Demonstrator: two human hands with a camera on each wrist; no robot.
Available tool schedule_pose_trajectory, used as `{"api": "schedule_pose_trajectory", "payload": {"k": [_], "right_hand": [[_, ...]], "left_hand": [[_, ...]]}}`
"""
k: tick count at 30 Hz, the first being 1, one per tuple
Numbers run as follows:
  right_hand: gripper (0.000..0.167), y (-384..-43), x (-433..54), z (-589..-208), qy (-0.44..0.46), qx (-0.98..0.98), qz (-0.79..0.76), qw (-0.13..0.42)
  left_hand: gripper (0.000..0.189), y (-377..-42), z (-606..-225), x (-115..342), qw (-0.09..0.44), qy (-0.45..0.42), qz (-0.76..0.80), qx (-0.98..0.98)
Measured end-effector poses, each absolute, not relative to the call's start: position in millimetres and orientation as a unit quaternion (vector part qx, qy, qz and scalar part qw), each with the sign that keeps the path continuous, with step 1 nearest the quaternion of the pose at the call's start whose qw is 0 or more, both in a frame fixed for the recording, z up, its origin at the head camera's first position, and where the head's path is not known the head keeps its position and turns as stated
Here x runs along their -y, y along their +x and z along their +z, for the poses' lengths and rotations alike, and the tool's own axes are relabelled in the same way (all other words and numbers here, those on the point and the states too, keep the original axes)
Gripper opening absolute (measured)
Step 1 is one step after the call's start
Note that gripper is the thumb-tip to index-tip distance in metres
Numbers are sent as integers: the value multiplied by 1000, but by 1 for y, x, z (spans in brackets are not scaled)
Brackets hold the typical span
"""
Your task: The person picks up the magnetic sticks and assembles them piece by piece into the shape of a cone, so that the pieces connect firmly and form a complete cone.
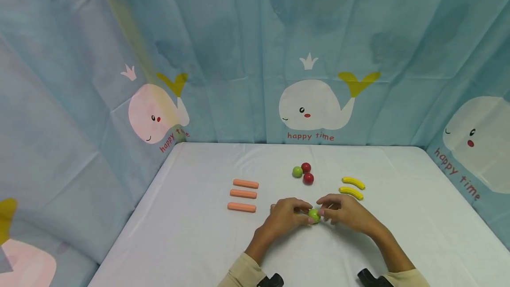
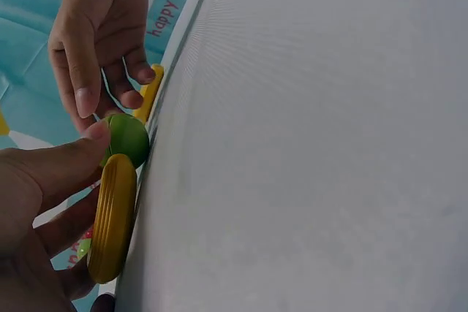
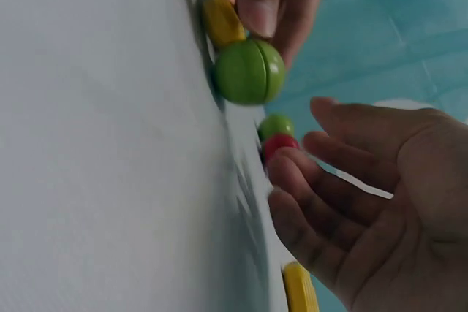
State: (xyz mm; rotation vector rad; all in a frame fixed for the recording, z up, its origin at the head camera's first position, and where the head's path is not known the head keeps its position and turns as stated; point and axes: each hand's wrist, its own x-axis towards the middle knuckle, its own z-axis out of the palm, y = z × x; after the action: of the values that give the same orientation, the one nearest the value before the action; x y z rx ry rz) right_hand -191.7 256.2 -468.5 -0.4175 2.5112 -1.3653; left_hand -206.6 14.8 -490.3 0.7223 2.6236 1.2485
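A small round green toy fruit with a groove down its side (image 1: 314,216) is on the white table between the two hands. My left hand (image 1: 283,217) pinches it between thumb and forefinger. Right beside the fruit, in front of the left hand's other fingers, is a yellow toy banana (image 2: 113,217); whether those fingers grip it I cannot tell. The left hand hides this banana in the head view. My right hand (image 1: 347,211) hovers on the fruit's right, fingers loosely bent, with nothing in them; the right wrist view shows it apart from the fruit.
Three orange toy sausages (image 1: 243,193) lie in a column at left. Farther back, two red toy fruits (image 1: 308,178) sit against another green one (image 1: 297,171). Two yellow bananas (image 1: 351,192) lie beyond the right hand. A whale-print curtain (image 1: 239,56) surrounds the table (image 1: 179,234).
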Motion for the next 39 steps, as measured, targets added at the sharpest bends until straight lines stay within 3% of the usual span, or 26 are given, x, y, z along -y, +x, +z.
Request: {"api": "schedule_pose_trajectory", "payload": {"k": [8, 11, 18, 28, 39], "right_hand": [[31, -193, -282, -463, -72, -929, -359, -51], [34, -193, -291, -464, -64, -936, -334, -88], [40, -195, -304, -469, -55, -944, -318, -73], [34, -198, -309, -476, -58, -949, -304, -65], [32, -196, -310, -471, -18, -947, -320, -1]], "left_hand": [[30, -203, -492, -19, 78, 228, 415, -877], [31, -202, -491, -20, 78, 227, 416, -877], [28, -201, -490, -21, 80, 228, 412, -879], [28, -199, -490, -20, 85, 228, 417, -876], [29, -200, -489, -21, 93, 226, 416, -876]]}}
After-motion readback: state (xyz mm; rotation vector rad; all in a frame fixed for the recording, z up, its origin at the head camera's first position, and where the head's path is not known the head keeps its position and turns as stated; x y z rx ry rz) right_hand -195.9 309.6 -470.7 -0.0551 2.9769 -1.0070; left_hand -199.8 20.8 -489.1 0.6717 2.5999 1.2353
